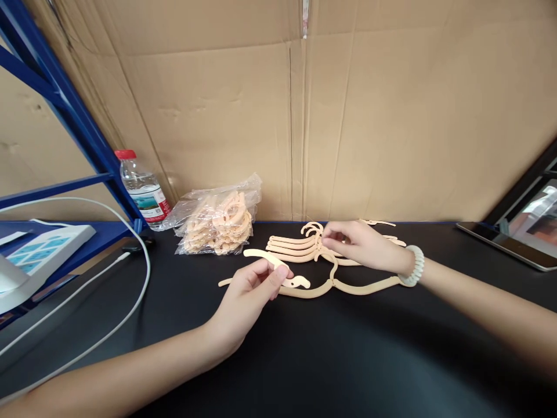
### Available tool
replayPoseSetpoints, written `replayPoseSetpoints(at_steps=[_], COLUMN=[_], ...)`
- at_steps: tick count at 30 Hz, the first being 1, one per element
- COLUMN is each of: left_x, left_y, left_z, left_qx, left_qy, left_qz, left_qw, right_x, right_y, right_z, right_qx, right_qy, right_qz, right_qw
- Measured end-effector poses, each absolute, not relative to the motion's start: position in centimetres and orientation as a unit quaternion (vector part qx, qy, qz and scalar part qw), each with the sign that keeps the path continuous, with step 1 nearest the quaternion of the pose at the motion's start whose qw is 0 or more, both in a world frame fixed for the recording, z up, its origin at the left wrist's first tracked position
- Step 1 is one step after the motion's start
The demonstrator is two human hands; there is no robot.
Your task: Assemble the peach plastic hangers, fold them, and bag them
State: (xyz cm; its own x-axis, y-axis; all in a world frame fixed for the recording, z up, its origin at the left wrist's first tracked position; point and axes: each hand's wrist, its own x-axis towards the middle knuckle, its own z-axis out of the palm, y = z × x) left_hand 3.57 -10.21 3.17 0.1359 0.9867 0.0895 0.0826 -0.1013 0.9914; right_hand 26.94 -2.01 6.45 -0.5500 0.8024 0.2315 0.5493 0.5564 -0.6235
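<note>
My left hand (250, 293) pinches a small beige curved plastic piece (266, 257) just above the black table (331, 360). Under and beside it lies a single beige hanger (348, 285) flat on the table. My right hand (363, 245), with a white beaded bracelet (413, 266) on the wrist, has its fingers closed on the hook end of a stack of several beige hangers (291, 245) lying further back. A clear plastic bag (217, 223) full of beige curved pieces sits to the left of the stack.
A water bottle with a red cap (143, 188) stands at the back left beside a blue rack frame (65, 110). A white device (30, 255) and white cable (130, 302) lie at left. Cardboard wall (304, 116) behind; tablet (517, 232) at right.
</note>
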Motion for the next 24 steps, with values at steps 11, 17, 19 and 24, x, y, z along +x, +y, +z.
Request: replayPoseSetpoints(at_steps=[11, 17, 19, 24], left_x=[3.7, 3.7, 3.6, 3.6], left_y=[-10.0, -10.2, -10.2, -10.2], left_z=[3.2, 3.3, 3.3, 3.5], left_qx=[0.516, 0.517, 0.525, 0.552], left_qy=[0.413, 0.399, 0.4, 0.403], left_qz=[0.504, 0.492, 0.49, 0.487], left_qw=[0.556, 0.576, 0.569, 0.544], right_x=[29.2, 29.6, 29.9, 30.8], right_y=[-1.2, -0.5, -0.2, -0.4], right_z=[2.7, 2.9, 3.4, 5.3], right_qx=[-0.453, -0.467, -0.476, -0.477], right_qy=[-0.869, -0.851, -0.84, -0.821], right_qz=[0.126, 0.113, 0.107, 0.092], right_qw=[0.155, 0.21, 0.236, 0.3])
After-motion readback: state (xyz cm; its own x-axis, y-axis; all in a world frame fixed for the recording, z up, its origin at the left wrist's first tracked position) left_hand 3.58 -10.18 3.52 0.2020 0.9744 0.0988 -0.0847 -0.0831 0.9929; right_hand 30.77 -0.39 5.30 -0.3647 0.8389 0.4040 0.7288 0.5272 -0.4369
